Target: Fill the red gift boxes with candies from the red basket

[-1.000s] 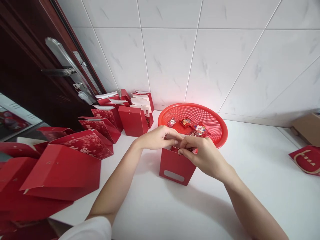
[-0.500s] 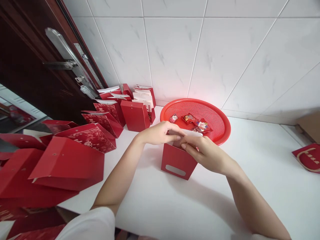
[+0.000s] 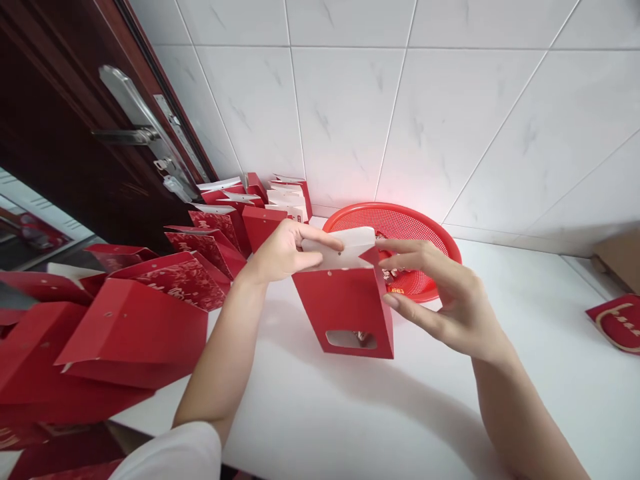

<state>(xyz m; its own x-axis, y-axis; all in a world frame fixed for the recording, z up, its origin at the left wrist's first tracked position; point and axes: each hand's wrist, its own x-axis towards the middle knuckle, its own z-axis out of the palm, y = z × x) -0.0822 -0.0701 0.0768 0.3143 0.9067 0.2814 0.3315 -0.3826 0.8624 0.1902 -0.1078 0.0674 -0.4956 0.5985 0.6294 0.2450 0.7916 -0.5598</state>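
Observation:
A red paper gift box (image 3: pixel 347 303) with a cut-out window low on its front stands in the middle of the white table, its white-lined top flaps raised. My left hand (image 3: pixel 286 255) grips the upper left edge of this box, with the thumb and fingers at the opening. Beside the upper right edge is my right hand (image 3: pixel 445 293), its fingers apart and the fingertips at the box's side; whether they press on it I cannot tell. Behind, a red plastic basket (image 3: pixel 453 255) holds small red wrapped packets (image 3: pixel 395 277), partly hidden by the box and my right hand.
Several red boxes (image 3: pixel 145 333) crowd the table's left side, with more along the wall (image 3: pixel 350 127). A dark door (image 3: pixel 45 107) with a metal handle is at the left. On the far right lie a red item with a rope handle (image 3: pixel 617 323) and a brown carton (image 3: pixel 623 257).
My hands have moved apart from over the box's opening, the left one leftward and the right one rightward. The box has turned, its flaps now stand up, and something shows through its window.

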